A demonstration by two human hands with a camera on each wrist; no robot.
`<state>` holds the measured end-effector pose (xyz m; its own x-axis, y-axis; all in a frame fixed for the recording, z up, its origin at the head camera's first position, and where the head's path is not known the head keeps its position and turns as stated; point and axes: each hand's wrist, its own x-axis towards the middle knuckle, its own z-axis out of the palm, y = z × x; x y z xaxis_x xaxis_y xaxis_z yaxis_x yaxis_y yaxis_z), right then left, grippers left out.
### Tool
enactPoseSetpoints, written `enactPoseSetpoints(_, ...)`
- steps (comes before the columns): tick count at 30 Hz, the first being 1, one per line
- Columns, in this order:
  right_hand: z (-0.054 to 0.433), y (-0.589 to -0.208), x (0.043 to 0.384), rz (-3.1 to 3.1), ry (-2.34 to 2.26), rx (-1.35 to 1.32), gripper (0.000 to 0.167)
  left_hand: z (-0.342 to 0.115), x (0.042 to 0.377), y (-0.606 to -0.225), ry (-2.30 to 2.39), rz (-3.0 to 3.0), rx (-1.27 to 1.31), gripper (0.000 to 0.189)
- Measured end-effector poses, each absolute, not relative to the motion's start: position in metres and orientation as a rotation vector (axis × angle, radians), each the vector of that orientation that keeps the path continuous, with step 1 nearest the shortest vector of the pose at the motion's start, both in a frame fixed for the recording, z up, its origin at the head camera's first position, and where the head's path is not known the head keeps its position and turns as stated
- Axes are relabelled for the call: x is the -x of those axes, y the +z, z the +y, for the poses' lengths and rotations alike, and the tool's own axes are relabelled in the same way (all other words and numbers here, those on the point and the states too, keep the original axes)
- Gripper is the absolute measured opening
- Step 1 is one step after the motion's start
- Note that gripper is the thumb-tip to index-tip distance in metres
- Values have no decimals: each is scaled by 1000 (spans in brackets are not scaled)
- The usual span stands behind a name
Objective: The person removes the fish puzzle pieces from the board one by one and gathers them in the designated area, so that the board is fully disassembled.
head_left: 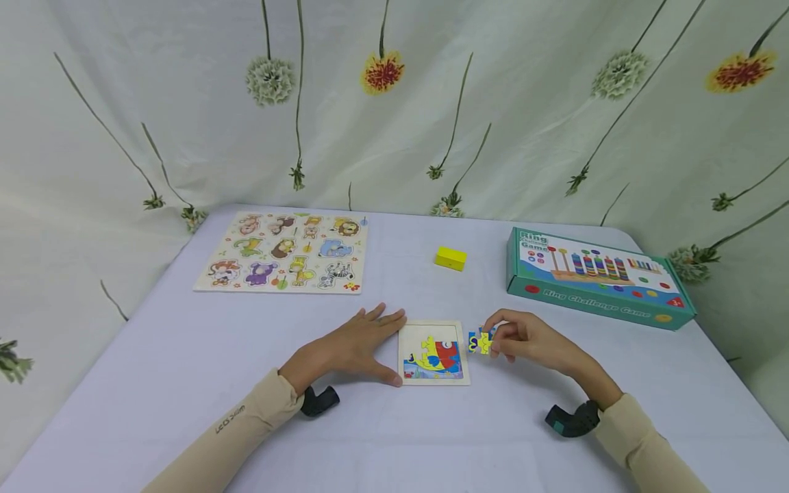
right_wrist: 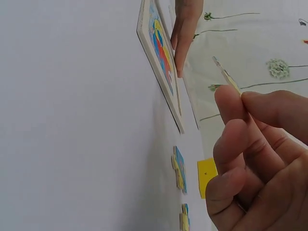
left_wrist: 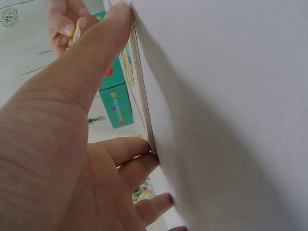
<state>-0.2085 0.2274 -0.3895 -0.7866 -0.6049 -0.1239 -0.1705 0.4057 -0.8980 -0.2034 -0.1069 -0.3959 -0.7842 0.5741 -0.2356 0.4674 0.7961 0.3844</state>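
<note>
A small square wooden jigsaw board [head_left: 435, 382] lies in front of me, its tray partly filled with a red, yellow and blue fish picture. My left hand [head_left: 357, 346] spreads along the board's left side, thumb at the near corner and forefinger at the far one; the left wrist view shows these fingertips against its edge. To the right of the board, my right hand [head_left: 527, 339] pinches a thin jigsaw piece [right_wrist: 225, 73] between thumb and forefinger, seen nearly edge-on in the right wrist view. Loose jigsaw pieces [right_wrist: 179, 168] lie on the table below that hand.
A yellow block [head_left: 451, 259] sits beyond the board. At the back left lies a larger animal puzzle board [head_left: 280, 253]. A green Ring Challenge Game box [head_left: 600, 277] stands at the back right. Behind the white-covered table [head_left: 382, 438] hangs a flowered curtain [head_left: 345, 123].
</note>
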Motion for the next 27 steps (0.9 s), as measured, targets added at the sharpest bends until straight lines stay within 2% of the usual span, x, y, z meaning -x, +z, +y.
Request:
enactPoseSetpoints(13, 252, -396, 202, 2181, -1334, 610, 25, -107, 205, -398, 413, 2641, -801, 104)
enactPoseSetpoints(27, 256, -401, 201, 2179, -1273, 607, 25, -107, 206, -398, 417, 2642, -795, 103)
